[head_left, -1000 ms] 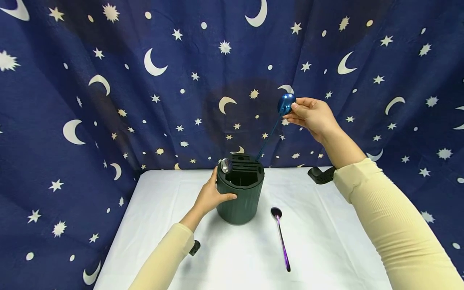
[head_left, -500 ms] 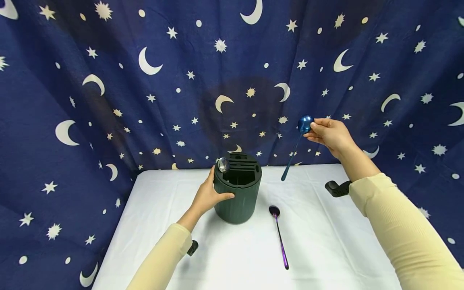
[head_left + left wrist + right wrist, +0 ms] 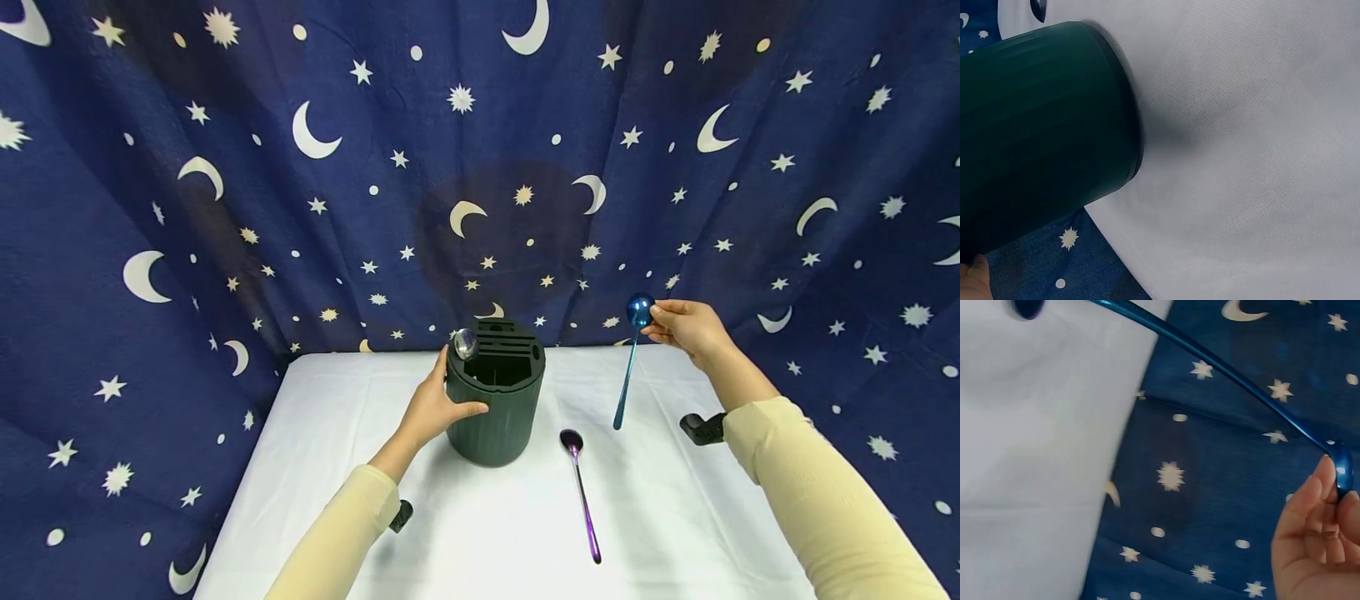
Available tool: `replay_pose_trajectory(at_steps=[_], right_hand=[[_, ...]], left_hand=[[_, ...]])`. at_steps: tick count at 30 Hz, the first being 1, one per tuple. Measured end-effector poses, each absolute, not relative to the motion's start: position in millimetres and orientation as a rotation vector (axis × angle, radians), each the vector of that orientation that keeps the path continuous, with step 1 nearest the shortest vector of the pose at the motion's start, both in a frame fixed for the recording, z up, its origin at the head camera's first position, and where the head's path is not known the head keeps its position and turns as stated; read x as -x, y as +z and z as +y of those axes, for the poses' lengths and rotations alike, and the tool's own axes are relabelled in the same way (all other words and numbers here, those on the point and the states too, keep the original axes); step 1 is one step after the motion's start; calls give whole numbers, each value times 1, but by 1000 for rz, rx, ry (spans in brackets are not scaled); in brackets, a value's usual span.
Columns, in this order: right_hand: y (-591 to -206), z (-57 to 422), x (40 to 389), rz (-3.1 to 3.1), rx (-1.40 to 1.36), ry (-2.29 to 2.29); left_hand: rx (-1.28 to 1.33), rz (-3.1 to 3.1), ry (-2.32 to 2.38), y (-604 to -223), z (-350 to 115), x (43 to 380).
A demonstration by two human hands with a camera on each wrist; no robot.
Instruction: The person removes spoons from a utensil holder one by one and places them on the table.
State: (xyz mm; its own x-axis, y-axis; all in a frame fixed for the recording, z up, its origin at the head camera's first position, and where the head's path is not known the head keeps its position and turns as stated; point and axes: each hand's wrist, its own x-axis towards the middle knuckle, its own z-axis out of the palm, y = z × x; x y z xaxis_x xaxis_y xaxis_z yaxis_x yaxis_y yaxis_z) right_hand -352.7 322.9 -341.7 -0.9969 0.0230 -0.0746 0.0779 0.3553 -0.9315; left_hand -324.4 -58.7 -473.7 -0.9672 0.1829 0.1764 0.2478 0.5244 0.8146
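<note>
A long-handled blue spoon [image 3: 640, 310] hangs in the air over the right part of the table, bowl up and handle pointing down. My right hand [image 3: 690, 331] pinches it by the bowl, as the right wrist view confirms. The dark green utensil holder [image 3: 491, 425] stands upright at the table's middle, its top split into slots and a wide opening. My left hand [image 3: 435, 406] grips its left side near the rim, thumb across the front. In the holder, a silver spoon [image 3: 465, 342] shows its bowl at the left rim; its handle is hidden.
On the white-covered table [image 3: 675, 517], a purple spoon [image 3: 581, 492] lies right of the holder, bowl toward the back. A dark blue curtain [image 3: 375, 208] with moons and stars hangs behind and beside the table.
The blue spoon, one second ago with its handle tip at the holder's back right rim, has moved right and then down in my right hand. My left hand has stayed on the holder.
</note>
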Motion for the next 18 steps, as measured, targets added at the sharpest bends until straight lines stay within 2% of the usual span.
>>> replay_pose_trajectory(at_steps=[12,18], right_hand=[[-406,327,358,2503,-246,-1647],[-443,340,369,2393,-170,-1757]], left_hand=[[380,-2692,-1454,-475,-57,324],[378,-2662,-1445,-473,-57,324]])
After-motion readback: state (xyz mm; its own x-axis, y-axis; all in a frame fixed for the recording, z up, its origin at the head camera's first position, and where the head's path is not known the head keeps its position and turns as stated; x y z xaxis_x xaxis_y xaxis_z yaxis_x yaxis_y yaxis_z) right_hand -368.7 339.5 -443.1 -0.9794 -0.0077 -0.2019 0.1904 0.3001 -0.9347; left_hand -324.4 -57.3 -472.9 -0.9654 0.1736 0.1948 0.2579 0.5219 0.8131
